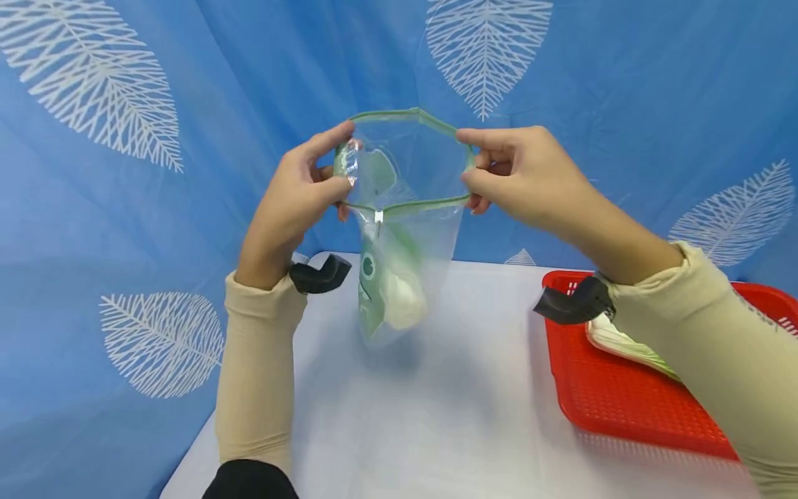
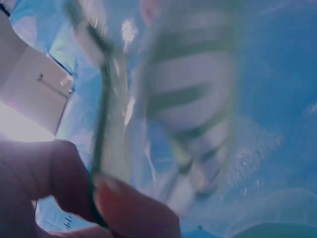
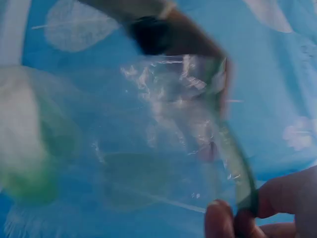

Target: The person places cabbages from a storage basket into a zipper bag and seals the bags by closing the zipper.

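Note:
A clear zip bag (image 1: 430,235) with a green-edged mouth, a white slider and green print hangs with its mouth spread wide over the table. My left hand (image 1: 299,187) pinches the left side of the rim between thumb and fingers. On the opposite side, my right hand (image 1: 524,170) pinches the rim the same way. Low in the bag lies a pale white-and-green vegetable (image 1: 404,298), blurred by the plastic. The right wrist view shows this vegetable (image 3: 22,134) at its left edge, while the green seal (image 2: 101,124) runs into my left fingers in the left wrist view.
To the right, a red plastic basket (image 1: 623,395) holds a white-and-green leafy vegetable (image 1: 623,343), partly hidden by my right forearm. A white tabletop (image 1: 436,430) lies below the bag. Behind it hangs a blue cloth (image 1: 592,62) with white leaf prints.

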Available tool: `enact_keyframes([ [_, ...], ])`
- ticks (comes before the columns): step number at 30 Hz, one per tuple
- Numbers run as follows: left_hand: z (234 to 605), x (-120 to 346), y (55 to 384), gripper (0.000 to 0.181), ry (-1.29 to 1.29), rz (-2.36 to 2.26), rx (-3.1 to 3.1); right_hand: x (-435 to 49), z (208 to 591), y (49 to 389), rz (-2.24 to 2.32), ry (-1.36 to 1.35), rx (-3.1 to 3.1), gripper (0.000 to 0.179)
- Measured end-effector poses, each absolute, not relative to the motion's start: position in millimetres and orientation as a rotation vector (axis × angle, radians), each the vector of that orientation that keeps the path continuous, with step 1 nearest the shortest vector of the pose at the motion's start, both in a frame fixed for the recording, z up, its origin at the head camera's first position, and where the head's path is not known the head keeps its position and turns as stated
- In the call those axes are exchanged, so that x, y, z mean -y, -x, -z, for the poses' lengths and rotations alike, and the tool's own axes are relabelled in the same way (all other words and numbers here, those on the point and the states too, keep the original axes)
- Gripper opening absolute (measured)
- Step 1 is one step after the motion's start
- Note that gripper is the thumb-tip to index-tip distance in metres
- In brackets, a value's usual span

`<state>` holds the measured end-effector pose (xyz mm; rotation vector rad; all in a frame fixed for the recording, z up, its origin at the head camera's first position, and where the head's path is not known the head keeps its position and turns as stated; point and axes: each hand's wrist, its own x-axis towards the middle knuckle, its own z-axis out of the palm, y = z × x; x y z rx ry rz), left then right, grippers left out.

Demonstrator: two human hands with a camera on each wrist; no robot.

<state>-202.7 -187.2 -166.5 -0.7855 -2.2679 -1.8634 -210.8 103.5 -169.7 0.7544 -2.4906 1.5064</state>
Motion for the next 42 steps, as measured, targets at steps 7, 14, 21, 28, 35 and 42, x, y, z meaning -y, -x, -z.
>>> enact_keyframes([
  [7, 178, 199, 220, 0.075, 0.736, 1.814, 2.419, -101, 189, 224, -1.544, -0.741, 2.554, 0.059],
  [14, 184, 203, 226, 0.076, 0.727, 1.788, 2.463, -91, 217, 228, -1.596, -0.742, 2.508, 0.06],
  [21, 211, 210, 221, 0.081, 0.766, 1.56, 2.665, -80, 282, 229, -1.616, -0.777, 2.502, 0.066],
  [28, 253, 192, 218, 0.084, 0.905, 1.438, 2.789, -93, 322, 214, -1.574, -0.76, 2.633, 0.074],
  [35, 282, 165, 219, 0.085, 1.013, 1.445, 2.819, -120, 344, 200, -1.479, -0.709, 2.713, 0.079],
  [42, 288, 146, 215, 0.086, 1.039, 1.334, 2.831, -126, 354, 194, -1.533, -0.686, 2.759, 0.082],
])
